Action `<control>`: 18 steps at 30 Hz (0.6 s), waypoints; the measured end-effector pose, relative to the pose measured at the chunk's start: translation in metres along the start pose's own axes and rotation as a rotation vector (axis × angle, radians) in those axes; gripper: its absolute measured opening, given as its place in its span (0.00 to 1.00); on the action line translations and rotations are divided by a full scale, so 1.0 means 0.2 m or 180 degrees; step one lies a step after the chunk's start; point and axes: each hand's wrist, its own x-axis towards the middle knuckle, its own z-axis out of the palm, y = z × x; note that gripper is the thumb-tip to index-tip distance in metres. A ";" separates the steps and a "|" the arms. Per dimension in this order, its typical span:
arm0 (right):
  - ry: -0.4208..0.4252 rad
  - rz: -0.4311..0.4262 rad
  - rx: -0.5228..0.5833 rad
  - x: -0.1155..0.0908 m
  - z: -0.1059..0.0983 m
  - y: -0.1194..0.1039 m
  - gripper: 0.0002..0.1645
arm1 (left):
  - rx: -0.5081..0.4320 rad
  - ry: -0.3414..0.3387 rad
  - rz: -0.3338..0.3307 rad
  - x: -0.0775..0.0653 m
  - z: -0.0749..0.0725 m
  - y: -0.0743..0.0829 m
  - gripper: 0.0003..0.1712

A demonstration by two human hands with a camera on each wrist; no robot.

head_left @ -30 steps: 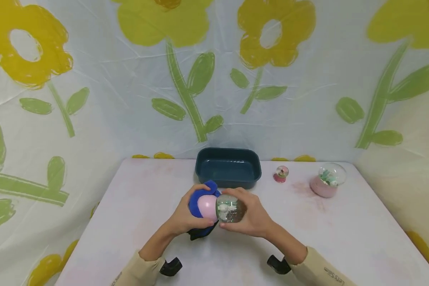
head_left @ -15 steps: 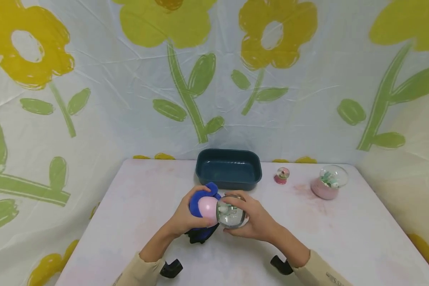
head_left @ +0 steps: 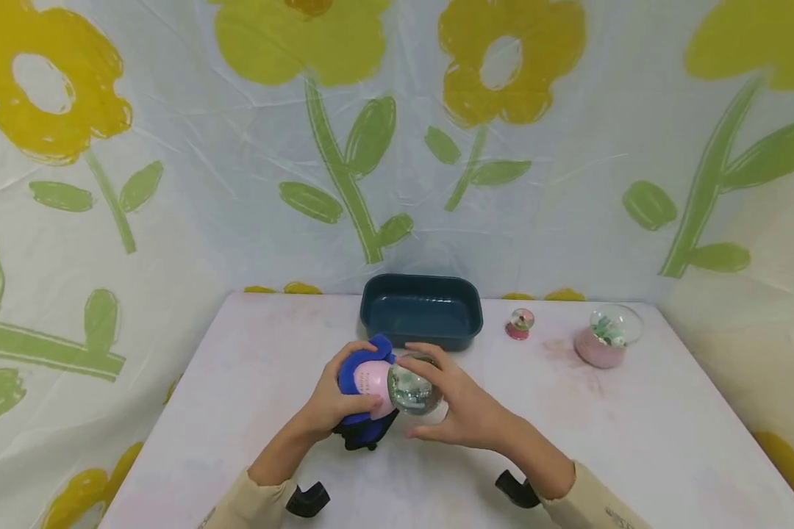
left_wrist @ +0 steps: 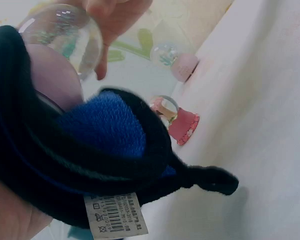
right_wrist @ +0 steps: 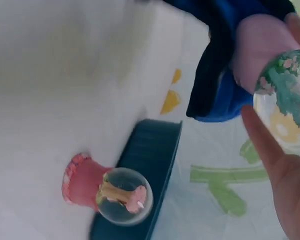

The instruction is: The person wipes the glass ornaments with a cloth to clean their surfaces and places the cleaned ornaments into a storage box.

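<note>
My left hand [head_left: 334, 393] grips a snow globe [head_left: 415, 387] by its pink base, with a fluffy blue cloth [head_left: 355, 371] between palm and base. The cloth has black edging, a hanging loop and a white label [left_wrist: 116, 216] in the left wrist view. Tilted on its side, the globe points its clear glass ball to the right, and small lettering shows on the base. Fingers of my right hand [head_left: 466, 404] touch the upper side of the glass, while the thumb stands apart below it. Inside the ball, green and pink figures [right_wrist: 285, 82] show in the right wrist view.
Behind the hands stands a dark teal rectangular tray [head_left: 421, 342]. To its right are a small red-based snow globe [head_left: 520, 325] and a larger pink-based one [head_left: 602, 349]. A flowered curtain [head_left: 251, 147] hangs behind the white table [head_left: 251, 330].
The right thumb has come off the glass, and the fingers have shifted over the ball's top. The globe and cloth have moved slightly left, and lettering now shows on the base.
</note>
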 end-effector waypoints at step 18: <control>0.0279 0.0508 0.0893 0.08 0.00 -0.11 0.48 | 0.0270 0.0133 -0.0050 0.01 -0.04 0.00 0.41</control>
